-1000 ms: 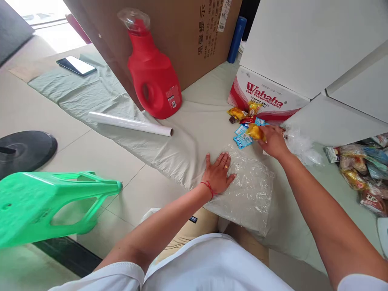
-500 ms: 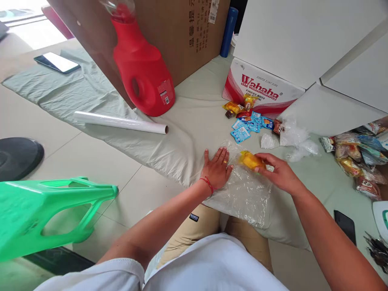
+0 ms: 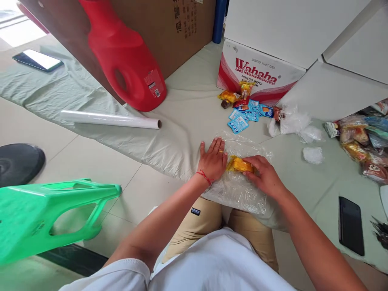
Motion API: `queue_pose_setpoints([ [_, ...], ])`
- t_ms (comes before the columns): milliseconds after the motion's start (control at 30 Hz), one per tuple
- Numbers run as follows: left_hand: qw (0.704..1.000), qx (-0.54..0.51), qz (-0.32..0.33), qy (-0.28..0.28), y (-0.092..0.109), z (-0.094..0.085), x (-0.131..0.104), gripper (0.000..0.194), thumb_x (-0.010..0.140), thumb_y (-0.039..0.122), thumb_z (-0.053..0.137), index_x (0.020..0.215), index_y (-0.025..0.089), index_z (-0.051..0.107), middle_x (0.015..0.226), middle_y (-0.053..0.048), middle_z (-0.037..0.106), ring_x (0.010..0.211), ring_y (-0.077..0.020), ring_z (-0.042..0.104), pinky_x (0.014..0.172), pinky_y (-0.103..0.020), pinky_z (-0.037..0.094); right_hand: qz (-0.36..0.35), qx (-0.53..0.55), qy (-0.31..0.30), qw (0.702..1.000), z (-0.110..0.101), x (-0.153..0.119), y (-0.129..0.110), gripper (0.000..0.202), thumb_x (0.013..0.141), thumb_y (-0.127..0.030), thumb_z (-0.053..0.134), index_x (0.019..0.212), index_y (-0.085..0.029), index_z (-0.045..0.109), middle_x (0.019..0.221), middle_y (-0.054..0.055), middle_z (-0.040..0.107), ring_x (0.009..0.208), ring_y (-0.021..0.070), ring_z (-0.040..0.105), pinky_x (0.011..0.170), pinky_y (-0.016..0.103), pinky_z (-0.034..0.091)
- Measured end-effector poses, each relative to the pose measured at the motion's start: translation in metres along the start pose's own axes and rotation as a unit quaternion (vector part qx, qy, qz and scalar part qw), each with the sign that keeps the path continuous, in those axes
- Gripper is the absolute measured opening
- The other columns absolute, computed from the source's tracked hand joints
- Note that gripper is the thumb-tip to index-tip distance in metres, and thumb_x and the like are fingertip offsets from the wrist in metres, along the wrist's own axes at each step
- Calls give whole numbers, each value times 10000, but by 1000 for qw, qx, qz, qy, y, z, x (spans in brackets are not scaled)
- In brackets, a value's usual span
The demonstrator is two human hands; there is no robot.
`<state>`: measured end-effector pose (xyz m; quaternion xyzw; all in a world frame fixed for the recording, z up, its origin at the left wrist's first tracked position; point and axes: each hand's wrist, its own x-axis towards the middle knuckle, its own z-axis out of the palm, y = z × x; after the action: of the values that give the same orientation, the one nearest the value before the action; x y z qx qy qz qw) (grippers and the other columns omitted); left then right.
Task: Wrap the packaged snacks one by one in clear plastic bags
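A sheet of clear plastic film (image 3: 242, 192) lies wrinkled on the cloth-covered surface in front of me. My left hand (image 3: 213, 161) rests flat on the film's left part, fingers stretched and holding nothing. Just right of it, my right hand (image 3: 262, 173) grips the right end of a yellow wrapped snack (image 3: 239, 164) between thumb and fingers, low over the film. Beyond them lie blue packets (image 3: 238, 124) and more yellow wrapped snacks (image 3: 229, 96).
A film roll (image 3: 110, 120) and red jug (image 3: 130, 60) are at left, beside a brown carton (image 3: 182, 48). A Wahaha box (image 3: 257, 70) stands behind the packets. Crumpled plastic (image 3: 295, 123), bagged snacks (image 3: 357, 141) and a black phone (image 3: 351, 224) are at right.
My right hand has moved left and slightly down with the yellow snack, closer to my left hand. The view has shifted. A small crumpled plastic piece now shows apart at right.
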<state>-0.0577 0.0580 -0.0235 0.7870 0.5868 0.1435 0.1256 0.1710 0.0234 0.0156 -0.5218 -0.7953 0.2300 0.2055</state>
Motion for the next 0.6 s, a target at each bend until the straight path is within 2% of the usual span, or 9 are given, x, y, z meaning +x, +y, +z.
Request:
queue_pose_setpoints([
  [133,1000,-12,-7,-6,0,-3,1,594,1088,338,186,1632,174,361,1718,-98,308,1612,-238,273,1320,-627,83,-28,32,13,999,6,-8,-5,400,965,-346,670,1361,-310,629,1262,67,673,1177,269,612,1039,484,519],
  [233,999,-30,-19,-20,0,-8,3,588,1080,315,220,1629,160,363,1716,-108,310,1608,-245,282,1315,-639,95,-30,2,9,999,15,-9,-1,388,966,-335,666,1351,-306,642,1260,69,687,1178,294,586,1053,532,490],
  [333,998,-52,-30,-22,-2,-15,1,594,1060,279,279,1634,141,344,1720,-127,295,1607,-256,286,1305,-632,162,-19,-25,16,999,22,-7,2,391,969,-324,653,1358,-288,654,1250,86,689,1163,303,570,1039,540,491],
  [433,999,-41,32,-2,-6,-21,-8,573,1055,314,353,1617,215,396,1729,-105,279,1618,-292,250,1285,-684,131,-11,-51,21,998,24,-5,-3,385,972,-321,637,1354,-274,667,1238,102,688,1159,313,564,1032,549,494],
  [533,993,-21,119,-16,-14,-21,-19,510,1073,416,369,1553,302,500,1696,-78,367,1599,-324,294,1249,-762,24,-27,-37,2,999,15,-5,-8,432,962,-369,662,1387,-294,638,1315,103,652,1220,310,563,1060,541,500],
  [600,992,-18,117,-30,-19,-19,-23,527,1077,475,355,1545,291,512,1672,-98,409,1580,-336,334,1236,-781,24,-22,-20,28,999,0,-9,0,456,969,-427,652,1411,-325,606,1416,100,592,1302,302,546,1106,533,486],
])
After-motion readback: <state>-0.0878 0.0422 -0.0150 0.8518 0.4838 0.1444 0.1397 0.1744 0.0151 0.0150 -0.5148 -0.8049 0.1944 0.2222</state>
